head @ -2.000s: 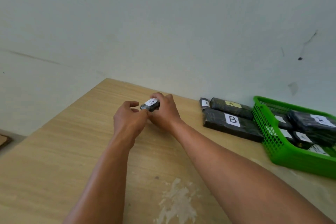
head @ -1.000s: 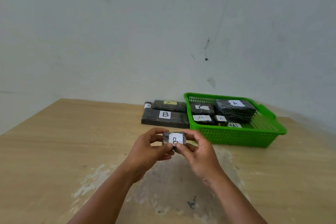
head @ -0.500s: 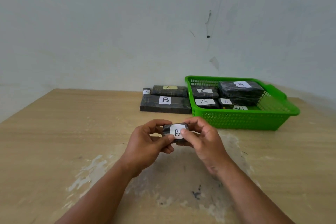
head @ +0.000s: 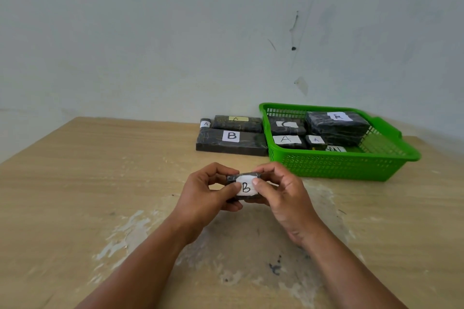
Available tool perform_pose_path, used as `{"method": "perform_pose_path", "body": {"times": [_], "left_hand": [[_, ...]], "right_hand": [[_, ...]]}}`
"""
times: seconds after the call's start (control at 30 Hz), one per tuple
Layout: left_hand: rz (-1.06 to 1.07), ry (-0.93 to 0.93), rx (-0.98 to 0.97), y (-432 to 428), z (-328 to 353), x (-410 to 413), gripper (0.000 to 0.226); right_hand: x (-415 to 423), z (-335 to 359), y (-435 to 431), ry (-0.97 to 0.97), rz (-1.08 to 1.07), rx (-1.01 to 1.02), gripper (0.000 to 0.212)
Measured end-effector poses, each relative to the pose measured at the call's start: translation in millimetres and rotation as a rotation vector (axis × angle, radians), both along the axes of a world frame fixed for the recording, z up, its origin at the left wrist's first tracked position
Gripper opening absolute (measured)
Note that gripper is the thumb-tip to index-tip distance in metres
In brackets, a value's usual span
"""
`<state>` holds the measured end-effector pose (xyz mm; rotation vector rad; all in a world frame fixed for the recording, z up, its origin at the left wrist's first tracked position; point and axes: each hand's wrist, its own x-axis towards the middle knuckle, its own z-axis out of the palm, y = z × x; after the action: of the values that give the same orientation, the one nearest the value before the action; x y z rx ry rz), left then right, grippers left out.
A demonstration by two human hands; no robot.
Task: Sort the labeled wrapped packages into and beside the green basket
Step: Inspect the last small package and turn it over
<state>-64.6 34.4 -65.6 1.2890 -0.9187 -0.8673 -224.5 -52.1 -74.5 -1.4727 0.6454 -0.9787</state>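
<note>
Both grips are clamped on one small wrapped package (head: 245, 187). The left grip (head: 200, 195) pinches its left end between thumb and curled fingers, and the right grip (head: 283, 195) does the same at its right end. Both thumbs lie on the white label marked B. The package sits between the two grips, label up, seemingly lifted clear of the table (head: 100, 170) near its middle.

It looks light, compact and fairly firm. The dark plastic wrap is likely slick, so a hold across the short ends, off the paper label, should serve; one hand would probably be enough.

Toward the far edge of the table, a long package marked B (head: 231, 142) lies just beside the left wall of the green basket (head: 326, 164), with two packages marked A behind it. The basket holds several more packages, most of them marked A. Going by the labels, the held package probably belongs beside the long B package.
</note>
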Motion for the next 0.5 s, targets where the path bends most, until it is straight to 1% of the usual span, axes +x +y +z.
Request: {"method": "perform_pose_path", "body": {"times": [0.1, 0.2, 0.27, 0.33, 0.4, 0.5], "left_hand": [[-0.003, 0.041, -0.005, 0.1, -0.1, 0.3, 0.011], [0.012, 0.021, 0.0, -0.8, 0.0, -0.8, 0.01], [0.03, 0.014, 0.005, -1.9, -0.8, -0.8, 0.01], [0.04, 0.033, 0.003, -2.2, -1.2, 0.7, 0.011], [0.013, 0.053, -0.002, -1.2, -0.7, 2.4, 0.017], [-0.036, 0.022, 0.0, 0.0, -1.1, 2.8, 0.032]], "right_hand": [[-1.0, 0.8, 0.7, -0.002, 0.002, 0.002, 0.012], [-2.5, 1.0, 0.3, -0.042, 0.051, 0.029, 0.013], [-2.5, -0.3, 0.1, -0.037, 0.082, 0.017, 0.023], [-1.6, -2.3, -0.2, -0.015, 0.09, -0.007, 0.029], [-0.5, -3.8, -0.6, 0.006, 0.072, -0.023, 0.034], [-1.1, -2.9, -1.5, 0.001, 0.057, -0.019, 0.033]]}}
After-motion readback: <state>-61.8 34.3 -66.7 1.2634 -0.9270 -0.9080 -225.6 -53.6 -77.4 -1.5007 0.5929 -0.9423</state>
